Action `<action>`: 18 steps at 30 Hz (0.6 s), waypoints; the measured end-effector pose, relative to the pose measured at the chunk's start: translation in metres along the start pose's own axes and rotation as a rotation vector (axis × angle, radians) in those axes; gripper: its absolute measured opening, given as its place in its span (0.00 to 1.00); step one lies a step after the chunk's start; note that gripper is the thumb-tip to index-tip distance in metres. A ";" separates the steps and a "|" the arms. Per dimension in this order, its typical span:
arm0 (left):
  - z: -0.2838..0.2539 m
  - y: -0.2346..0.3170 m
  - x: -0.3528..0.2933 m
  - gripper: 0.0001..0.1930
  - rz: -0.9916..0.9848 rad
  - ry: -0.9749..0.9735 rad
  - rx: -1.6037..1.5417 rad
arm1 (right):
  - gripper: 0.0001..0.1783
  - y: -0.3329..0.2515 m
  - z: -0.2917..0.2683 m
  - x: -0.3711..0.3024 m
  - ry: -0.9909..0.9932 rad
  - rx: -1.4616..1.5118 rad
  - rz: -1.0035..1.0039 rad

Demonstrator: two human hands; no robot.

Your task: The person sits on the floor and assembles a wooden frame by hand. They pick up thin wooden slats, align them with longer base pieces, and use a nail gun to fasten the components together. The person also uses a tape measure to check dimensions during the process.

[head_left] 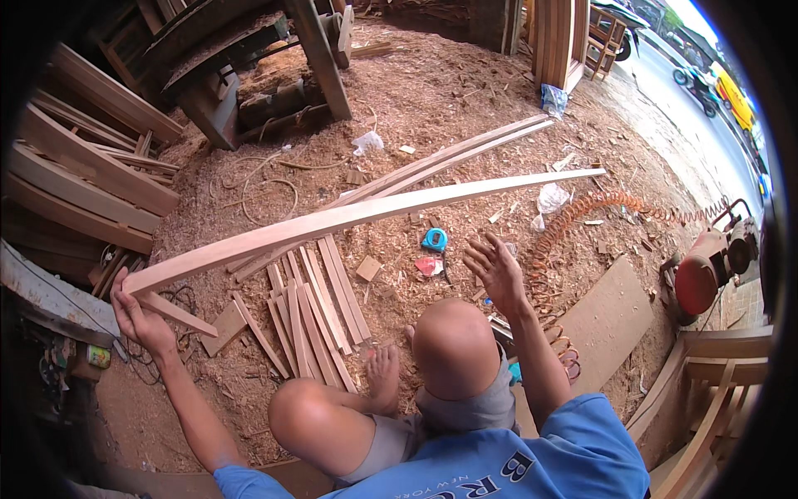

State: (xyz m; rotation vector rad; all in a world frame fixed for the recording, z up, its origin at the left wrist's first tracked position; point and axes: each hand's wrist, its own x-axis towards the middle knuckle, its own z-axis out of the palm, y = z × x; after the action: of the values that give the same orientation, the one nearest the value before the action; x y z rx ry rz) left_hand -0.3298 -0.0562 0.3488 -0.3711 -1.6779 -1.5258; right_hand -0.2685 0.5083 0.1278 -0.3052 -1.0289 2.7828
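Note:
At the left, my left hand [143, 323] is closed around the near end of a long wooden plank [332, 219]. The plank slants up and away to the right, its far end low over the shavings. A short wooden strip [180, 314] juts out at an angle under the held end; whether my fingers also grip it is hidden. My right hand [496, 270] is raised beside my knee, fingers spread, holding nothing. Nearest to it on the ground are a blue tape measure [434, 239] and a red-and-white scrap [429, 266].
Two more long planks [465, 152] lie behind the held one. Several thin slats [307, 316] lie before my feet. Stacked boards [91, 166] stand left, a machine frame [320, 58] at the back. An orange coiled hose [573, 212] runs to a red compressor [701, 279] at right.

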 end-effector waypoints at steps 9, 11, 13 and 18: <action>-0.033 0.008 -0.024 0.23 0.218 0.173 0.099 | 0.35 -0.080 0.064 0.003 -0.016 -1.700 -1.057; -0.060 0.006 -0.011 0.25 0.455 0.215 0.125 | 0.37 -0.088 0.070 0.003 -0.210 -1.839 -1.191; -0.092 0.013 0.018 0.26 0.699 0.253 0.156 | 0.35 -0.097 0.080 0.015 -0.521 -1.839 -1.013; -0.143 0.044 0.075 0.16 1.123 0.376 0.791 | 0.06 -0.127 0.110 0.054 -0.858 -1.804 -0.422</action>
State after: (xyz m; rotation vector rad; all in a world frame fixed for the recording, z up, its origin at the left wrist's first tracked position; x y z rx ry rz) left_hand -0.2935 -0.2019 0.4234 -0.4345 -1.2436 -0.0667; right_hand -0.3377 0.5465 0.2858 0.8790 -2.9014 0.7815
